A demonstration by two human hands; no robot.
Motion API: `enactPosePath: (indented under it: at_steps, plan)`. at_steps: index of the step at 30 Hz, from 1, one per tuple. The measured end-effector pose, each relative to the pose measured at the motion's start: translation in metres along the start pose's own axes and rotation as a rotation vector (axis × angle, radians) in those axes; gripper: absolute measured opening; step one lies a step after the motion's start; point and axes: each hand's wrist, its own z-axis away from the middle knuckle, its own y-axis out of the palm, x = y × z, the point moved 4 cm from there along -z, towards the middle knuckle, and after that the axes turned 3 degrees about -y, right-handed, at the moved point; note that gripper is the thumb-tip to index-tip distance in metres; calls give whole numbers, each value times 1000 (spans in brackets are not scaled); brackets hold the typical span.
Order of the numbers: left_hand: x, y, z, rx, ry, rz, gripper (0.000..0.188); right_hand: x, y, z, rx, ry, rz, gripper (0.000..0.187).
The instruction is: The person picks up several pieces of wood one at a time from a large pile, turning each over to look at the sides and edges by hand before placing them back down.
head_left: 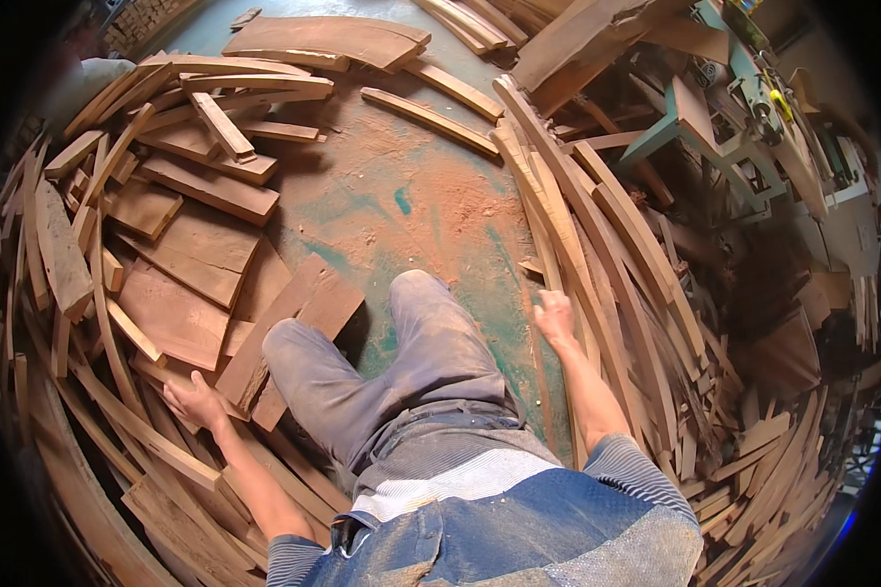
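My left hand is low over the wood on the left, thumb raised apart from loosely bent fingers. It is close to the end of a brown board that lies by my knee, and nothing shows in its grasp. On the other side my right hand is closed, its fingers curled in. It is beside the long pale wooden strips stacked along my right. Whether it grips one of them is hidden by the fingers. A thin strip runs along the floor below that hand.
Wide planks and stacked boards crowd the left. Sawdust covers the green floor ahead. A curved board lies at the far end. A green metal machine frame stands far right, with a heavy timber nearby.
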Motion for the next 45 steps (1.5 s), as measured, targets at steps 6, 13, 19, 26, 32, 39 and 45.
enactPosePath:
  at_steps: [6,13,19,26,32,39,45]
  plan:
    - [87,64,-1,341,-236,418,68,39,27,29,67,57,-52,39]
    - [67,103,16,684,-679,904,54,-51,0,69,59,392,-24,43]
    - [90,125,15,754,-808,976,49,-88,-38,27,-126,387,164,43]
    - [12,100,14,640,-681,1025,52,-154,-31,42,184,443,100,40]
    - [35,67,23,532,-692,922,35,-215,-77,31,123,500,454,28]
    - [44,3,-28,146,-310,260,43,-186,-73,-14,-168,434,401,26]
    - [118,-41,-26,32,-461,-196,64,-128,13,-22,10,148,104,33]
